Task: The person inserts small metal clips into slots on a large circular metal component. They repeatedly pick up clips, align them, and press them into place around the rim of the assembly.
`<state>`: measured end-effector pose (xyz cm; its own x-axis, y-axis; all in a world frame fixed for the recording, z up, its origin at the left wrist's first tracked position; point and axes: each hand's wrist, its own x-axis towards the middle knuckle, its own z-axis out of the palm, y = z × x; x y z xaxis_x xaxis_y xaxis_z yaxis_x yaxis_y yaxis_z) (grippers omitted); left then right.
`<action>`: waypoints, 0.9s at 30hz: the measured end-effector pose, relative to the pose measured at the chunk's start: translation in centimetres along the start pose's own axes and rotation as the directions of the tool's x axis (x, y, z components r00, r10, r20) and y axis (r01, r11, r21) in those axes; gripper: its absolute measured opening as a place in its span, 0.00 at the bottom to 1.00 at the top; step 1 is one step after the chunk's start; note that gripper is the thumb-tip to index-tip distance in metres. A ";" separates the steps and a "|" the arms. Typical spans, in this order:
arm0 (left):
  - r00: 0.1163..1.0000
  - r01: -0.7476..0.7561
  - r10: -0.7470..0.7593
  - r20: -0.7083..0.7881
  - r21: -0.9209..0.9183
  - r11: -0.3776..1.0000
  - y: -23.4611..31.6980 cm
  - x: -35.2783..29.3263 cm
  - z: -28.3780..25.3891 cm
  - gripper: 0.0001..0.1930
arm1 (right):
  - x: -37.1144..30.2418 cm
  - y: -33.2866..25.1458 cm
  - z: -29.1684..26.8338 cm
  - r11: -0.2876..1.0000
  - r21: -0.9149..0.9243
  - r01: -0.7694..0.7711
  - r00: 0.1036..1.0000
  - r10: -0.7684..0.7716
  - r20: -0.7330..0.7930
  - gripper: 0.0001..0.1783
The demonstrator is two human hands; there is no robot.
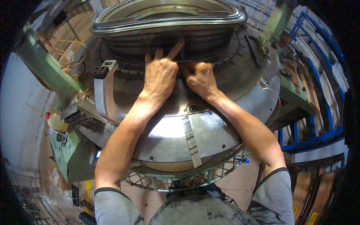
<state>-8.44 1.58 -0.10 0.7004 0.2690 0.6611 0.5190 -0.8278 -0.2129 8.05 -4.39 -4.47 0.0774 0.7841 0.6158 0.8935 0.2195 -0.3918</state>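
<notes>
A large round metal machine, seemingly a circular knitting machine, fills the middle in front of me. My left hand [161, 75] lies against the dark cylinder wall [202, 43], its index finger stretched up and the other fingers spread. Close to its right is my right hand [202, 77], its fingers curled at the foot of that wall. Whatever they may pinch is hidden behind the knuckles. Above both hands runs the shiny ring rim [168, 24] of the cylinder. Under my wrists, the polished metal plate [168, 138] slopes toward me and bears a striped strip [191, 144].
A metal bracket [105, 88] stands up left of my left forearm. Green machine legs [52, 63] rise at both sides, with orange wires [69, 69] on the left one. A lattice ring [172, 182] runs below the plate. Blue racks [311, 135] stand at the right.
</notes>
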 end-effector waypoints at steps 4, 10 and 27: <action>0.943 0.156 -0.130 0.306 -0.064 0.986 0.6 -0.2 -0.3 0.26 | -1.5 -1.2 -0.2 0.971 0.110 -0.212 0.977 0.210 0.023 0.10; 0.998 0.041 -0.038 0.059 -0.054 0.998 -0.8 0.4 -0.3 0.10 | 0.6 0.4 0.9 0.989 0.042 -0.144 0.981 0.148 -0.124 0.09; 0.992 0.100 -0.095 0.084 -0.050 0.994 -2.8 0.7 0.2 0.05 | 5.3 1.9 0.6 0.926 -0.357 -0.122 0.943 -0.004 -0.333 0.16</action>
<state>-9.32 4.21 0.81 0.6866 0.3873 0.6153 0.5613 -0.8202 -0.1100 9.87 0.50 -2.31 0.2166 0.5449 0.8101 0.9759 -0.0998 -0.1938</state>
